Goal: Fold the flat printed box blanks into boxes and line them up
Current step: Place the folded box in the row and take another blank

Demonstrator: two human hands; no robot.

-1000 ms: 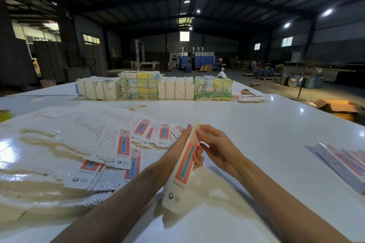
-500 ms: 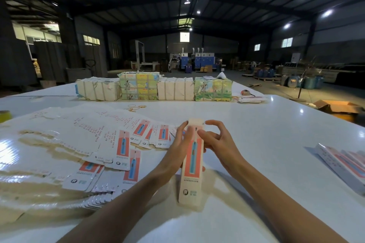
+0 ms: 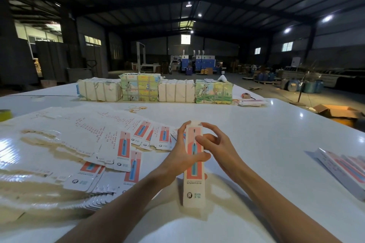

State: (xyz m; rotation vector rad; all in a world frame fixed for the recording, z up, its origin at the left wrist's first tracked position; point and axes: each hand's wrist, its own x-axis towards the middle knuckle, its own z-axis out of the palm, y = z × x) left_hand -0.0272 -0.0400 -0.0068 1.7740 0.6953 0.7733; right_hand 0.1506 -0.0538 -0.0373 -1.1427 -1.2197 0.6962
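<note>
Table (image 3: 256, 134): glossy white top with lots of glare. It looks slick, so a box stood on end could skate or tip if nudged.

Bundles (image 3: 154, 90): strapped stacks along the far side, well apart from the work. No risk from them.

Blanks (image 3: 110, 144): a loose overlapping fan on the left of the table, its near end just beside the left forearm. Risk: the forearm sweeps across and drags the fan. A grab for the next one could also lift two, since they overlap.

Finished boxes (image 3: 343, 169): lying side by side at the right edge of view, well apart from the hands. The frame cuts them off, so no count. Risk: it's a long reach to add the new one, and a bump would knock the row out of line.

Box (image 3: 193, 187): centre, in front of the person, near upright, printed face toward the camera. It looks opened into a tube. Can't tell if its bottom end sits on the table or hangs just above.

Left hand (image 3: 183, 156): wrapped round the mid-body, thumb across the printed face, fingers up the left edge. Risk: the card is thin, so too much squeeze dents a panel or collapses the tube flat.

Right hand (image 3: 219, 148): at the top end, fingers curled in a narrow grip, thumb on the face, index tip at the top corner.

Top flap (image 3: 195, 123): looks raised, not tucked. Risk: the tuck misses the slot and creases. The bottom closure is not visible; if it's open, the box racks out of square.
</note>
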